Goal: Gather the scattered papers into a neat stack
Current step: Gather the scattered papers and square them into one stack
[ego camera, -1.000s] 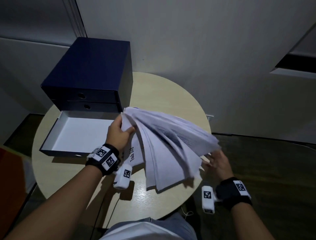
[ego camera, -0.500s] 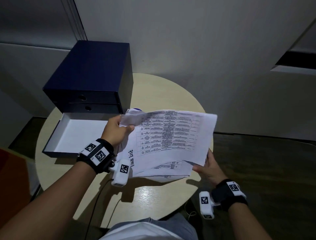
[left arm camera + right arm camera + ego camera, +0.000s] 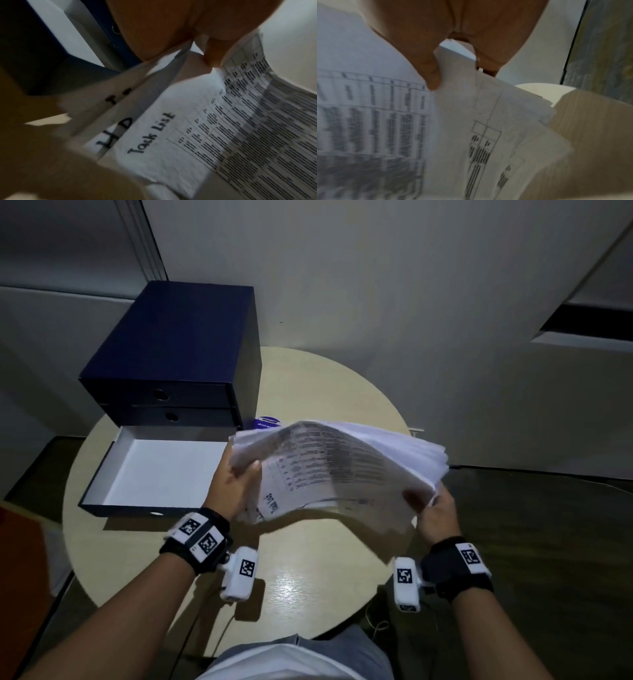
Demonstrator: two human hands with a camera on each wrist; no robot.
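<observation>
Papers: one bundle held in the air above the table, edges fanned and uneven.
Left hand: pinches the left end.
Right hand: grips the right corner.
Progress: apparently all gathered; squaring and setting down remain.
Nearby: open drawer of the blue box, close beside the left hand.

The head view looks forward and steeply down from above, taking in the whole round counter, the blue drawer box at its far left, and both forearms. The left wrist view sits very close under the left hand, facing along it to the papers and the box's blue edge. The right wrist view looks likewise along the right hand. All three share the papers.
</observation>
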